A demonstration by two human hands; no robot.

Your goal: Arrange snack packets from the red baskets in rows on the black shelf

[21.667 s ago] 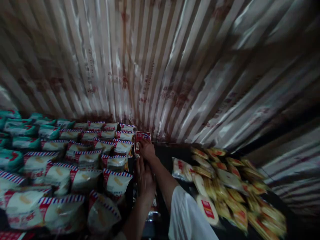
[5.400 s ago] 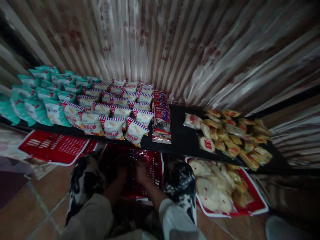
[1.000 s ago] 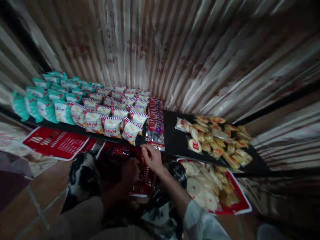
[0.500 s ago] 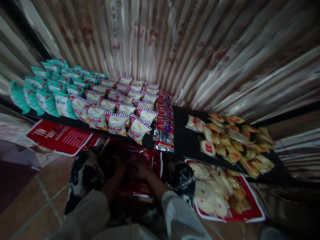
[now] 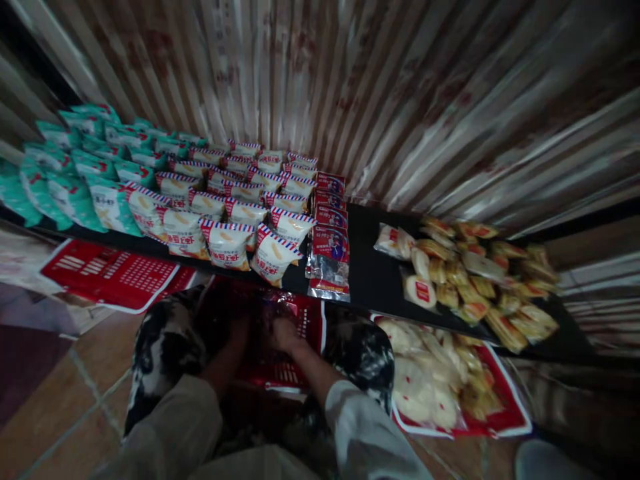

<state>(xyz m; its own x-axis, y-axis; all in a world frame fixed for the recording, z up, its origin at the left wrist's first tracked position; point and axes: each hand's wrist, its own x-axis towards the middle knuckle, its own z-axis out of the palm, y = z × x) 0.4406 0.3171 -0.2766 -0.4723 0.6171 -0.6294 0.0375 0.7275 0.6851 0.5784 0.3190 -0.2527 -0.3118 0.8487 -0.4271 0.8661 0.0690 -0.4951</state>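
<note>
Between my knees stands a red plastic basket (image 5: pixel 313 327) with a white rim, partly under the shelf's front edge. Both hands are down inside it. My left hand (image 5: pixel 239 328) is in deep shadow on the left side, its fingers hidden. Right of it, my right hand (image 5: pixel 284 333) reaches in beside some dark, shiny packets (image 5: pixel 275 305); its fingers point down and are too dark to make out. Above the basket, a column of flat red and clear packets (image 5: pixel 329 245) lies overlapped on the black shelf (image 5: pixel 363 267).
White snack bags (image 5: pixel 227 243) and teal bags (image 5: pixel 110 200) stand in rows on the left. Small yellow packs (image 5: pixel 470 287) are piled on the right. Below them is another basket (image 5: pixel 505 393) with pale packs; an empty-looking red basket (image 5: pixel 107 273) is at left. A curtain (image 5: pixel 310 80) hangs behind.
The view has shifted slightly, so the bags on the left sit further left. Both hands stay inside the basket, and my right hand shows a little more clearly. The shelf goods look unchanged.
</note>
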